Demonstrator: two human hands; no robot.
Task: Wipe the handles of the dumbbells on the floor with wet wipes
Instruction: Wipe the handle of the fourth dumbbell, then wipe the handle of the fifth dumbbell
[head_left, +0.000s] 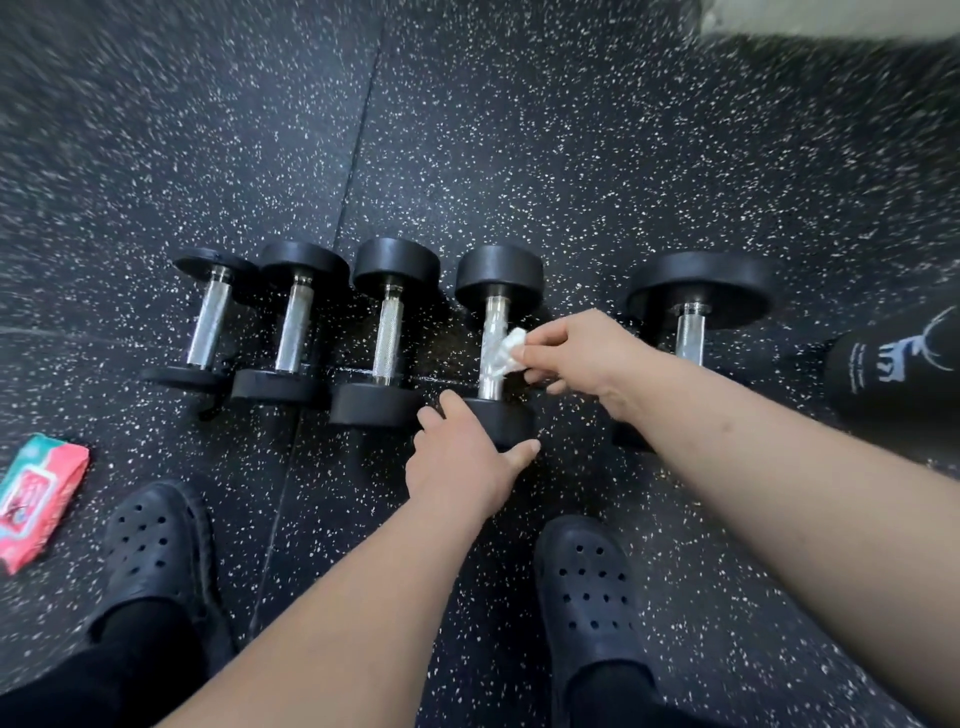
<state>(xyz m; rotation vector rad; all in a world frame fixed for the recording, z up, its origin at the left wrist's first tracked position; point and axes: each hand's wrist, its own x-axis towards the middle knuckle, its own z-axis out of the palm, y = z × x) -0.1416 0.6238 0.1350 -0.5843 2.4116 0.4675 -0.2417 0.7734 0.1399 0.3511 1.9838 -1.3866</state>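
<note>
Several black dumbbells with steel handles lie in a row on the speckled rubber floor. My right hand (576, 351) pinches a crumpled white wet wipe (508, 353) against the handle of the fourth dumbbell (492, 332) from the left. My left hand (462, 452) grips the near weight head (511, 423) of that same dumbbell, thumb to the right of it and fingers curled over its left side. A larger dumbbell (698, 296) lies to the right, its near head hidden behind my right forearm.
A pink and teal pack of wet wipes (36, 499) lies on the floor at the left. My feet in dark perforated clogs (156, 545) (592, 592) stand just in front of the dumbbells. A dark printed object (893, 364) sits at the right edge.
</note>
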